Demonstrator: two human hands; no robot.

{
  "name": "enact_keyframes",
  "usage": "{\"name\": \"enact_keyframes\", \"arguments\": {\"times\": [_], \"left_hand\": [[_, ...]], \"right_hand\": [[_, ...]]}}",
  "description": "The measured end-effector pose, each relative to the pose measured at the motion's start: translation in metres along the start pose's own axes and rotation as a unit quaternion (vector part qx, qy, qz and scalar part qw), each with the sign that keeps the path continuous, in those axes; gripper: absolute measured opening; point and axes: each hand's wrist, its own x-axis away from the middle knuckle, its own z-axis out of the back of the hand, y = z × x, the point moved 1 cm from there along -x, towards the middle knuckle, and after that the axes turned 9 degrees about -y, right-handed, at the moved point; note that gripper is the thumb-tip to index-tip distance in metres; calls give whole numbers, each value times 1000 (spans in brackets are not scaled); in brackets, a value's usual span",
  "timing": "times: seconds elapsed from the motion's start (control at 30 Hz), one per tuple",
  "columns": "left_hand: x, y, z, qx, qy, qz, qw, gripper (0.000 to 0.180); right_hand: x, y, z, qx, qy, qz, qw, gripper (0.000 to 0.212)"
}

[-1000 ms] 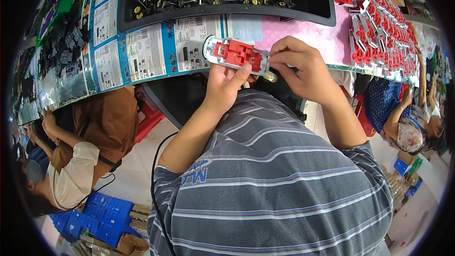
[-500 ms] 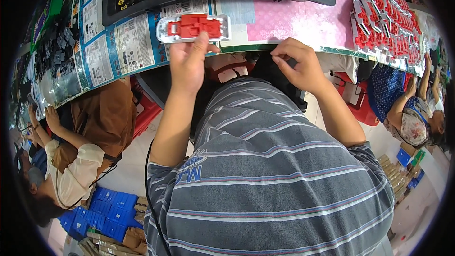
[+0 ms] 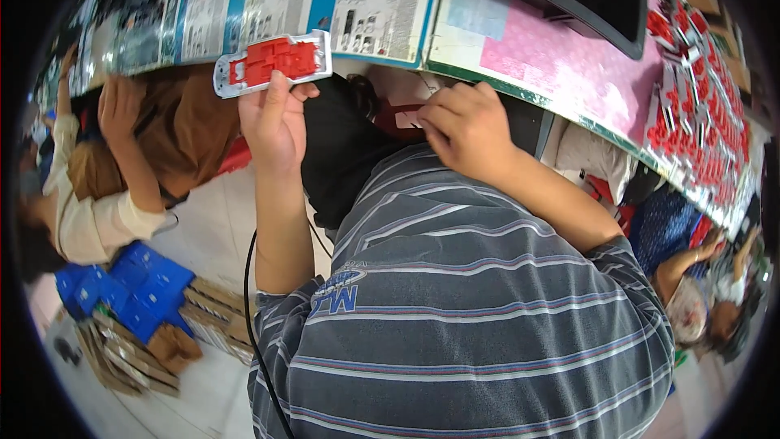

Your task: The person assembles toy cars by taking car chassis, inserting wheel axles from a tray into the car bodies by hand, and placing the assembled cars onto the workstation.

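My left hand (image 3: 275, 130) grips a toy car body (image 3: 272, 63), a white-silver shell with a red inside part facing up. Its thumb presses on the near side and the fingers support it from below. The car sits tilted just over the table's front edge. To the right of it, apart from the car, my right hand (image 3: 473, 132) is closed with thumb and forefinger together. A tiny dark tip shows at its fingertips, too small to name.
A black tray (image 3: 569, 16) of dark small parts stands at the far right. Pink bubble sheet (image 3: 573, 77) covers the tabletop beside rows of red-and-white toy parts (image 3: 699, 106). Printed sheets (image 3: 276, 0) lie at left. A co-worker (image 3: 114, 219) sits left, near blue crates (image 3: 130, 284).
The view has swung left, so the tray and red parts appear further right. My left hand has carried the toy car left and tilted it; my right hand has come in toward my body.
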Motion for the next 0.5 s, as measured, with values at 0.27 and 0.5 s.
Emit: {"name": "enact_keyframes", "arguments": {"times": [0.27, 0.5], "left_hand": [[52, -20, 44, 58, 163, -46, 984, 36], [84, -84, 89, 164, 210, 64, 962, 36]], "right_hand": [[9, 121, -203, -138, -324, -53, 935, 50], [-15, 113, -253, -85, -621, -36, 779, 78]]}}
